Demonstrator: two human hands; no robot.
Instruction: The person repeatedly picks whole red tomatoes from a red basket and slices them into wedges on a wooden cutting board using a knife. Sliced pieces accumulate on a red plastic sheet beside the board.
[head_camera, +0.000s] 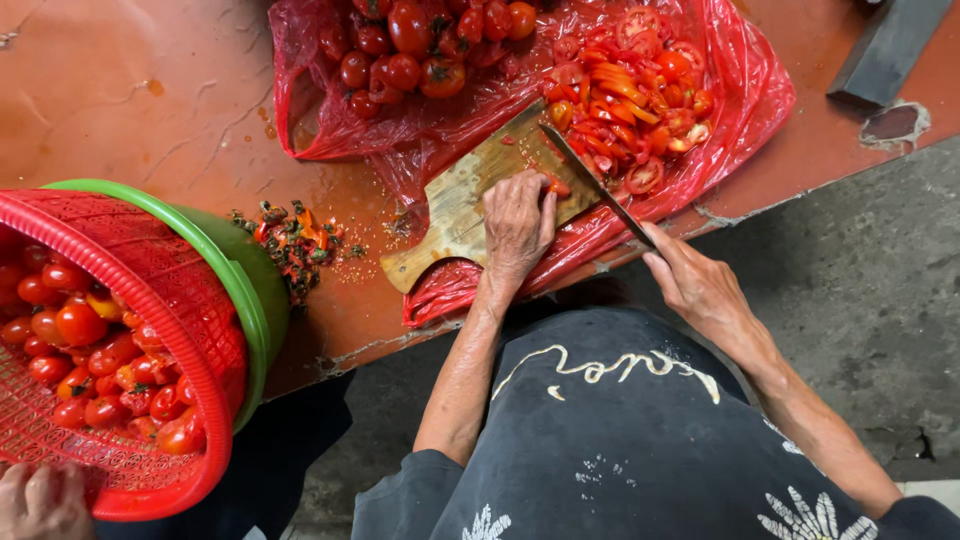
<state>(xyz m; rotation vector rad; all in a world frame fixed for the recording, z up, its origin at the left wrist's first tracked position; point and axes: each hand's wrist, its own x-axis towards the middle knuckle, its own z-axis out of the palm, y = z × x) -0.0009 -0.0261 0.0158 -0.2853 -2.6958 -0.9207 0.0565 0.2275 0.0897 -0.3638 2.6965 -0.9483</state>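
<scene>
on the wooden board (465, 205), the left hand (517, 222) presses fingers together on a tomato piece (557, 186) while the right hand (692, 283) has its grip clamped around the knife (592, 182).

Looks like a market stall or rough food-prep spot, not a home kitchen: worn, chipped red-brown slab (150, 90) above bare concrete floor (860, 290), tomatoes heaped on a red plastic bag (740, 110), more piled in a red mesh basket (130, 300), stem scraps (295, 240) dumped straight on the slab.
</scene>
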